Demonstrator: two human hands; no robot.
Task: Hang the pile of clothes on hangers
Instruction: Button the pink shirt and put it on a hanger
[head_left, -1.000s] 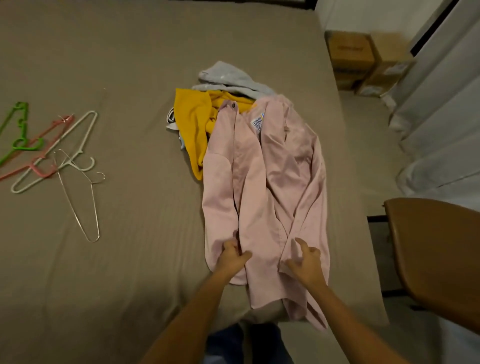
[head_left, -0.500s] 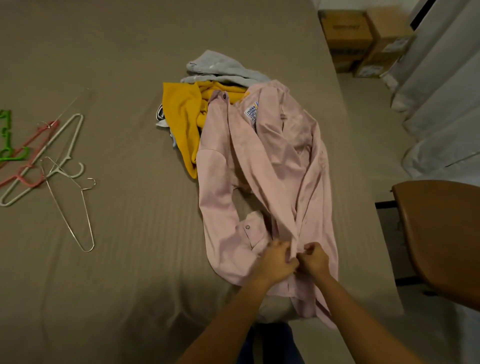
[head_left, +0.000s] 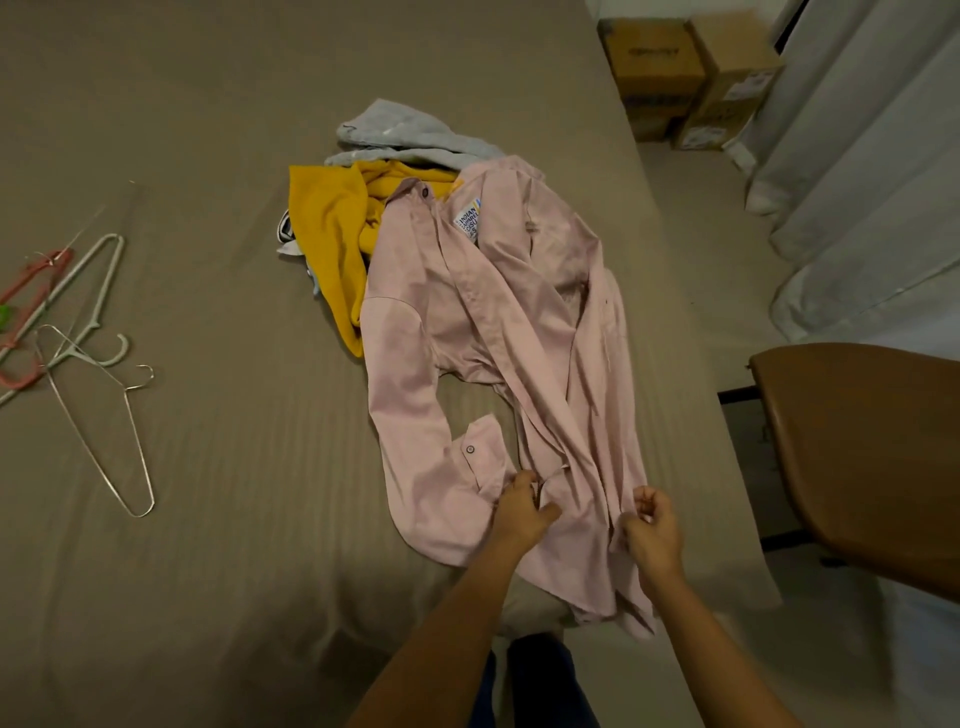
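A pink button shirt (head_left: 498, 332) lies stretched along the bed, collar away from me, on top of a yellow garment (head_left: 327, 244) and a grey one (head_left: 405, 137). My left hand (head_left: 522, 506) pinches the shirt's front panel near the hem. My right hand (head_left: 652, 525) grips the other front edge a little to the right. Between them the fabric is bunched. Off at the left lie a wire hanger (head_left: 111, 426), a white plastic hanger (head_left: 88, 296) and a pink hanger (head_left: 26, 322).
The bed (head_left: 208, 519) has a taupe sheet; its right edge drops to the floor. A brown chair (head_left: 862, 452) stands close at the right. Cardboard boxes (head_left: 685, 73) and pale curtains (head_left: 872, 171) fill the far right corner.
My hands came together on the shirt's lower front, then moved apart again, each holding an edge. The left front panel has been pulled right, baring the sleeve cuff and some sheet.
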